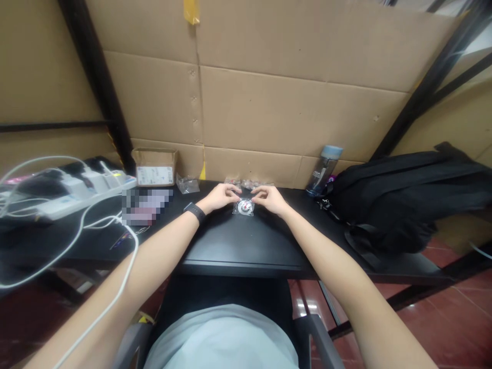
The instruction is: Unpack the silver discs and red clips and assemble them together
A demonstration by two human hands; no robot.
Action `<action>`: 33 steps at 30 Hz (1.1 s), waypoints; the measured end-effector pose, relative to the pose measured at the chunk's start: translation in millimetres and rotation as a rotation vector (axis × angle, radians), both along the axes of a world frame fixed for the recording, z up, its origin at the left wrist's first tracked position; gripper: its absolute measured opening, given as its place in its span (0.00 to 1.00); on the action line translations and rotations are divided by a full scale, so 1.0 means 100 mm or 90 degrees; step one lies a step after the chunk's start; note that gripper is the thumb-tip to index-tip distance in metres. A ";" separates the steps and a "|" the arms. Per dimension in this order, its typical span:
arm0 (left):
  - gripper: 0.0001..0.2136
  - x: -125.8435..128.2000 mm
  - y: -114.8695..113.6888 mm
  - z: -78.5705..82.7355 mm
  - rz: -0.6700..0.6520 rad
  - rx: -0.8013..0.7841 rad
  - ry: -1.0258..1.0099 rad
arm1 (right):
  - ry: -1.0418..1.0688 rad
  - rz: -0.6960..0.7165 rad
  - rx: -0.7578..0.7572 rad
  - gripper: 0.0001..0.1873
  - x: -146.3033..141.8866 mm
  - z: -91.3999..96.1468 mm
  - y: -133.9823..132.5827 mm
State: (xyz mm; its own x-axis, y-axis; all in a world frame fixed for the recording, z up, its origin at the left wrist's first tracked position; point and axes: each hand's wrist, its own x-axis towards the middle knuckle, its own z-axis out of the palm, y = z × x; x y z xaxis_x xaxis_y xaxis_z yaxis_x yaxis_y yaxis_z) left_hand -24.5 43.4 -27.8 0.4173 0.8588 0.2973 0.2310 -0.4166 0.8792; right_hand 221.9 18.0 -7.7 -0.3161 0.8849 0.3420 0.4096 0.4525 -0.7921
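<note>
A small clear plastic packet (245, 207) with a white round piece and a touch of red inside it is on the black tabletop in front of me. At its upper left corner is my left hand (221, 198), fingers curled and thumb against the plastic. My right hand (271, 200) mirrors it at the upper right corner, its thumb on the packet's edge. Both hands appear closed on the packet; the exact fingertip contact is too small to make out. Just beyond my fingers lie more clear plastic packets (251, 183), partly hidden by the hands.
On the left, white cables run from a power strip (63, 202) and across my left forearm. An open cardboard box (156, 168) and a crumpled clear bag (188, 184) stand at the back. A bottle (324, 170) and black backpack (400, 195) occupy the right. Cardboard (269, 102) walls the back.
</note>
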 end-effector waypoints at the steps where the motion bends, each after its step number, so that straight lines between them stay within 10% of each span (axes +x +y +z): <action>1: 0.19 0.00 0.01 0.00 0.006 0.002 0.007 | -0.009 -0.006 0.005 0.17 0.00 0.00 0.01; 18: 0.15 -0.12 -0.15 0.20 -0.057 0.334 0.282 | -0.229 0.066 0.199 0.05 0.11 0.04 0.03; 23: 0.24 -0.07 -0.29 0.33 -0.142 0.349 0.297 | -0.220 0.117 0.195 0.06 0.13 0.09 -0.01; 33: 0.13 -0.06 -0.19 0.28 -0.202 0.354 0.355 | -0.278 0.232 0.150 0.07 0.12 0.05 0.01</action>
